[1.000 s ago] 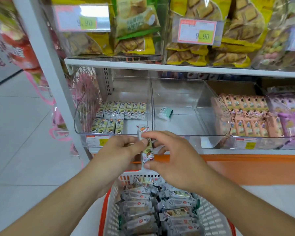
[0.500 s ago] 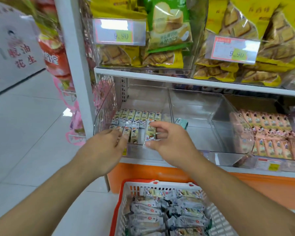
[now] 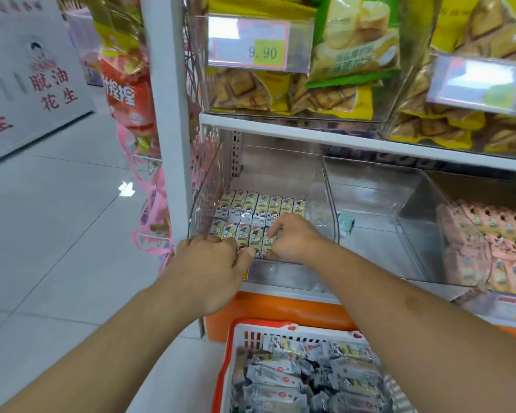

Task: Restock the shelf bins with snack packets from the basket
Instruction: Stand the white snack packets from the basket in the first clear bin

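Centre frame, inside the clear bin (image 3: 203, 186), the right hand (image 3: 292, 238) now presses its curled fingertips onto the last packet (image 3: 268, 241) of the front row, which it carried upright above the bin edge half a second ago. Left hand (image 3: 212, 263) has slid in beside it, fingers curled at the row's near edge (whether they pinch anything, I cannot tell). Lower right, the basket (image 3: 245, 335) holds more packets.

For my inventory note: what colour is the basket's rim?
Orange-red rim on the white basket, clearest in the head view.
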Available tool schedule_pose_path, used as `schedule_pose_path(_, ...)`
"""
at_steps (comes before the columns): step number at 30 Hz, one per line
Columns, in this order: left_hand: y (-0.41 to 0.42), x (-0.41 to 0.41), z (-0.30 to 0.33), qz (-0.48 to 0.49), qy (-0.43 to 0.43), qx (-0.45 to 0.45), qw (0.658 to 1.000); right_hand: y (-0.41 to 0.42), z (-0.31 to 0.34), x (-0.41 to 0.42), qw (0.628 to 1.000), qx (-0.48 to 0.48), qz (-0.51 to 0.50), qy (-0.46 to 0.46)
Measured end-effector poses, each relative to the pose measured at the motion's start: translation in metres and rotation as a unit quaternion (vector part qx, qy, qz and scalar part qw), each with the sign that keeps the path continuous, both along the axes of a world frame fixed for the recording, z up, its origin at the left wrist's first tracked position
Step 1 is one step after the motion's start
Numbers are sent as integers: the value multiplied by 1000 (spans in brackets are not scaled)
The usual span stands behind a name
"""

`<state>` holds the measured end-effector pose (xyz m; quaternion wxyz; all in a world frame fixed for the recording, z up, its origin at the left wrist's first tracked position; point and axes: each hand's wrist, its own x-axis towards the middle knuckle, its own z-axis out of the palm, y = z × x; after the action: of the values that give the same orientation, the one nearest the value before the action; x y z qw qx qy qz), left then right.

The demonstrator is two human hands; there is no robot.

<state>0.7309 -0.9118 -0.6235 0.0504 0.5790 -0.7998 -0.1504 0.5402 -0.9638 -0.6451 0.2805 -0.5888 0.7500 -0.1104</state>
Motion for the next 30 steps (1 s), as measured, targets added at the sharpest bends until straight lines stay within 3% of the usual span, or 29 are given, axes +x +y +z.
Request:
schedule_pose_path(9, 0, -1, -9, -12, -18, -10, 1000, 3, 1, 1, 1000, 0, 26, 15)
schedule_pose_path(12, 2, -1, -6, -13, 21, -6, 1000, 8, 5, -2, 999, -14, 35, 7)
schedule_pose_path(17, 21, -8, 6, -20, 139, -66, 988, 51, 22, -9, 986, -136, 80, -49)
schedule_pose_path(21, 42, -17, 8, -65, 135, -68, 986, 117, 28, -32, 964, -208, 121, -115)
schedule_pose_path(24, 56, -23, -14, -98, 41, 12, 994, 159, 0, -63, 981, -74, 116, -135)
schedule_pose_path(26, 67, -27, -39, -120, -35, 68, 990, 180, -38, -88, 990, 30, 116, -69)
schedule_pose_path(30, 88, -30, -95, -140, -184, 206, 951, 216, -104, -117, 939, 252, 204, 113)
